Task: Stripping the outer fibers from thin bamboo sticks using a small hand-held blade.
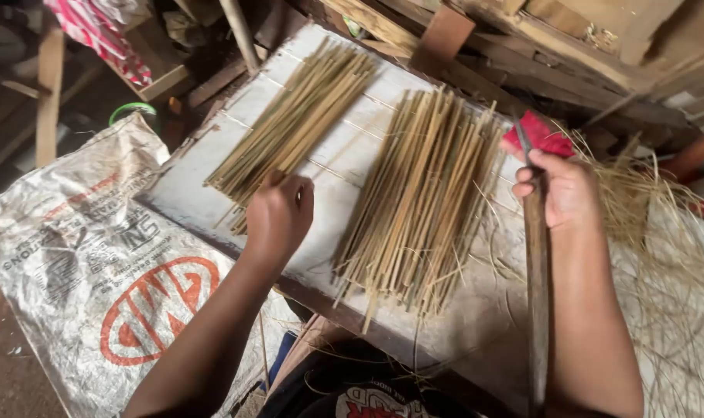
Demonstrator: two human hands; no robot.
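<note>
Two bundles of thin bamboo sticks lie on a white board [189, 193]. The left bundle [305, 108] fans toward the near left; my left hand [278, 213] rests on its near end, fingers curled over the stick tips. The right bundle [425, 193] lies between my two hands, touched by neither. My right hand [561, 190] is closed around a long dark knife [535, 310] whose handle runs along my forearm and whose blade tip points up past my fingers. A red cloth [545, 133] sits just behind that hand.
A pile of pale bamboo shavings [661, 232] covers the right side. A printed woven sack [96, 271] spreads over the floor at left. Wooden planks and beams [568, 46] crowd the far side, with a green ring [131, 111] near the sack's top.
</note>
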